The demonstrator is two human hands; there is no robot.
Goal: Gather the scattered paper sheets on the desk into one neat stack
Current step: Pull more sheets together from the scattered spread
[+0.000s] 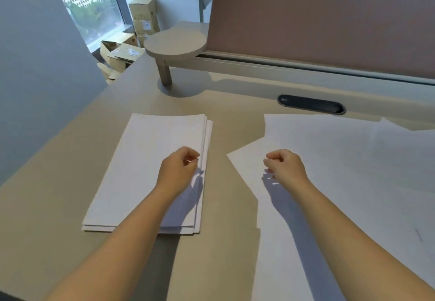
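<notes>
The grip of the left hand is curling loosely, fingertips drawn toward the thumb, hovering over the right edge of the stack with nothing pinched that can be made out. The grip of the right hand is curling the same way above the near corner of the loose sheets; whether a fingertip is touching the paper underneath is hard to tell, since the fingers are folding under the palm. Both forearms are reaching in from the bottom edge and throwing dark shadows on the paper.

The stack is lying on the left half of the bench, its edges fanning a little at the far right and near corners. The loose sheets are spreading over the right half, overlapping one another and running off the right and bottom of the view, so their number is unclear. A bare strip of bench is separating them from the stack.

Behind them, a dark oval cable slot is sitting in the bench, before a brown divider panel. A small round shelf is standing on a post at the far left. Cardboard boxes are piling up by the window beyond, partly hidden by the bench edge.
</notes>
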